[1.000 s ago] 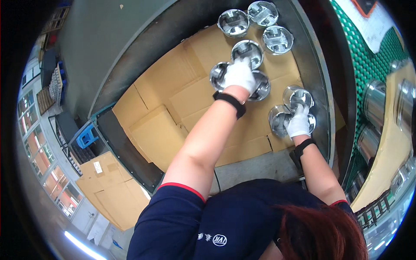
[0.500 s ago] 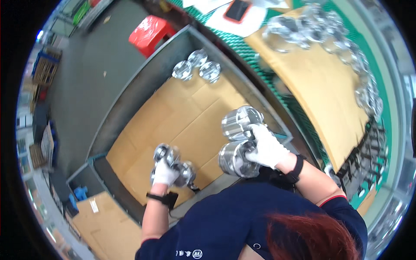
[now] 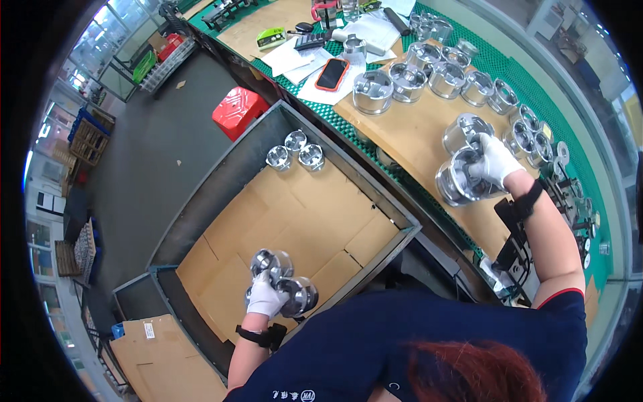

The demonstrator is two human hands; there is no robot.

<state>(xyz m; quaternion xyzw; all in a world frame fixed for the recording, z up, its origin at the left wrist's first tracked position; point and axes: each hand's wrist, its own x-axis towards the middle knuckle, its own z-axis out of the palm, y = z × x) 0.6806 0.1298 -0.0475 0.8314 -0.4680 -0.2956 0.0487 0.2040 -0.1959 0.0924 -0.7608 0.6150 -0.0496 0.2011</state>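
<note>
My right hand (image 3: 497, 161), in a white glove, grips two shiny metal pistons at the bench's cardboard sheet. One piston (image 3: 463, 131) lies farther off, the other piston (image 3: 455, 182) closer to me. Whether they touch the sheet I cannot tell. Over the near part of the grey bin, my gloved left hand (image 3: 266, 295) is closed on pistons too: an upper piston (image 3: 280, 261) and a lower piston (image 3: 301, 297). Part of what it holds is hidden behind the fingers. Three pistons (image 3: 295, 151) stand together in the bin's far corner.
Cardboard (image 3: 288, 208) lines the metal bin (image 3: 201, 191). On the bench, a row of pistons (image 3: 445, 79) curves along the cardboard sheet (image 3: 415, 134). An orange-edged phone (image 3: 332, 74) lies on papers. A red stool (image 3: 239, 110) stands beyond the bin; flat cardboard (image 3: 167, 355) is at lower left.
My right hand has carried its two pistons from above the bin to the bench on the right. The left hand, still holding pistons, has shifted slightly. The view has turned toward the bench.
</note>
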